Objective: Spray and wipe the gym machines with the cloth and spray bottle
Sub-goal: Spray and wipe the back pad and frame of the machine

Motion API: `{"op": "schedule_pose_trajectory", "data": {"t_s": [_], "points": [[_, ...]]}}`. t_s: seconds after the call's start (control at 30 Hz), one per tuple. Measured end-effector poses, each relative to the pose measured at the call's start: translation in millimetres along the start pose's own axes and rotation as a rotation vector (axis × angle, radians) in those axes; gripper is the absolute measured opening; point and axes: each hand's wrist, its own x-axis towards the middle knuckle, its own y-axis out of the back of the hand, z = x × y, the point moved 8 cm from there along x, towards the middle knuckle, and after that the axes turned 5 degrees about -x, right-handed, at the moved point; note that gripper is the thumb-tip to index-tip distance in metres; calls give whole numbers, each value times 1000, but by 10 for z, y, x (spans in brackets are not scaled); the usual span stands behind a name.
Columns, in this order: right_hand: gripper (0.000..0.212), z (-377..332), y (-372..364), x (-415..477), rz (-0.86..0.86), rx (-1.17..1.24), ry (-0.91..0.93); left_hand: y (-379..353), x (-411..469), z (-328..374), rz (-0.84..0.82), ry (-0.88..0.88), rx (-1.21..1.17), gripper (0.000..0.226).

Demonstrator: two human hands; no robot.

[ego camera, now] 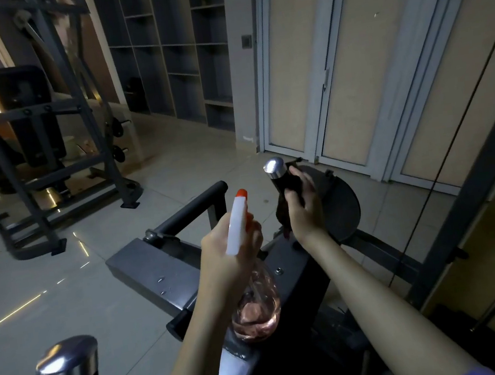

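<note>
So the right hand (303, 208) is up on the far grip (274, 167), the one with the chrome cap, with the dark cloth (283, 222) bunched between palm and grip. Fingers and thumb are curled round it, so the cloth wraps the grip instead of dabbing one side. That makes sense for a round bar, since one twist or slide covers the whole way round. A tail of cloth hangs below the hand.

The left hand (230, 253) holds the bottle (257, 310) by the neck, fingers closed round it under the white spray head. I can't tell whether a finger is actually on the trigger. The orange nozzle points up and forward, roughly at that same grip, and the bottle sits just beside the right wrist, over the machine frame (152, 267). My guess is it's kept close and aimed so a squirt can land right where the cloth is working. The pink liquid looks fairly low.

I'd say this is the wipe step on this grip. The near grip (67, 365) at bottom left isn't being touched, and neither is the round pad (341, 206) behind the right hand, so I figure there's plenty left. Another machine (42, 136) stands well apart across the floor (64, 292).
</note>
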Motion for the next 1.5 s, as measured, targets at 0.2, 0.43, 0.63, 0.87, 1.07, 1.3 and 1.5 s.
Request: {"op": "schedule_pose_trajectory", "data": {"t_s": [0.2, 0.43, 0.63, 0.87, 1.07, 1.3, 1.5], "points": [[55, 306, 41, -36, -22, -259, 134, -48, -12, 28, 10, -42, 12, 27], [59, 481, 95, -84, -79, -468, 77, -52, -23, 18, 7, -38, -22, 25], [36, 505, 210, -171, -84, -626, -69, -36, -34, 5, 41, 8, 29, 20], [55, -119, 264, -390, 92, -717, 567, -58, -28, 57, 12, -35, -21, 32], [41, -495, -113, -343, 33, -1106, 1236, -39, -16, 15, -17, -40, 19, 29], [51, -166, -471, -293, -241, -1537, 1425, -22, 4, 2, -36, -75, 28, 23], [25, 156, -741, -365, -383, -1681, 1346, -3, -15, -32, -25, -16, 3, 32]]}}
